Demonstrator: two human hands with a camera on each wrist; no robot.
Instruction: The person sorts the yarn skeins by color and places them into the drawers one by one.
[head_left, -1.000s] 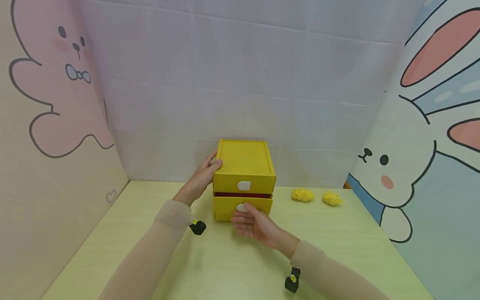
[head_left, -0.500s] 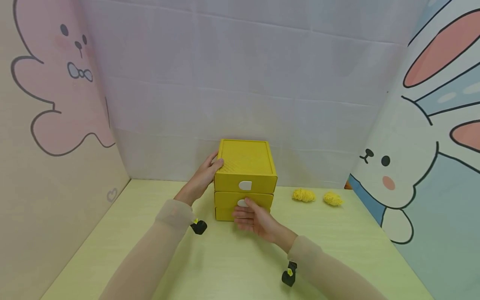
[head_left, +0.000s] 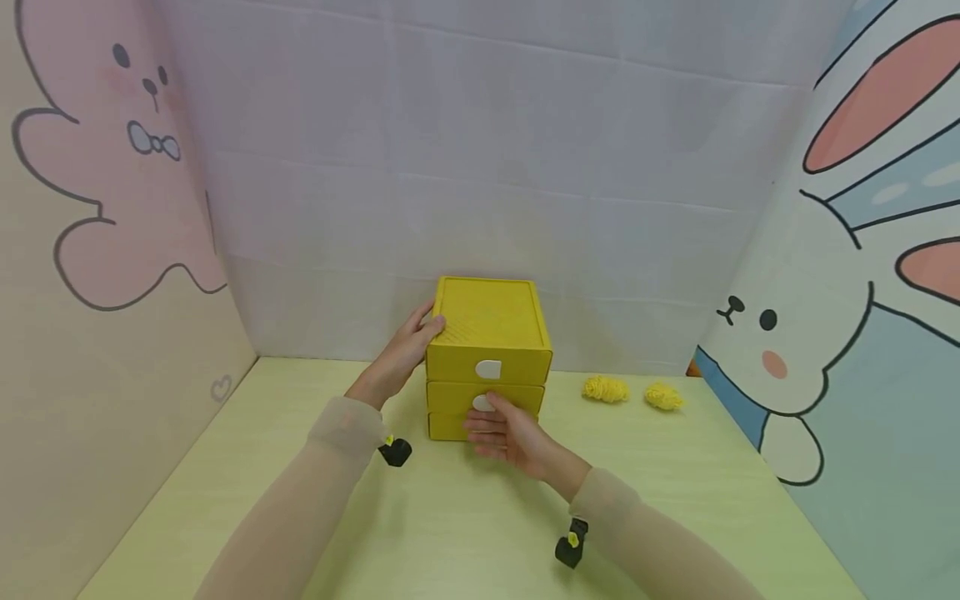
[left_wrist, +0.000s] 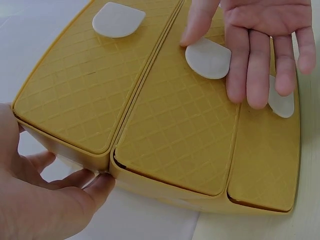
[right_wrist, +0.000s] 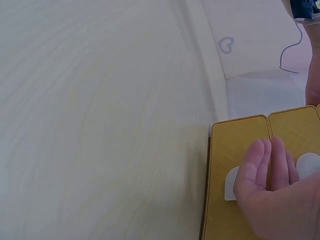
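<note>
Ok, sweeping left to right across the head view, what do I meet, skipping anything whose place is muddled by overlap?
Pink animal drawing → left hand → yellow drawer box → larger yarn bundle → smaller yarn bundle → rabbit drawing.

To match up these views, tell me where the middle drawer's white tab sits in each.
Head: white tab below picture centre.
Left wrist: white tab right of centre, in the upper half.
Right wrist: white tab at the right edge, below mid-height.
Shared landmark: the right hand, beside the tab in all three.
</note>
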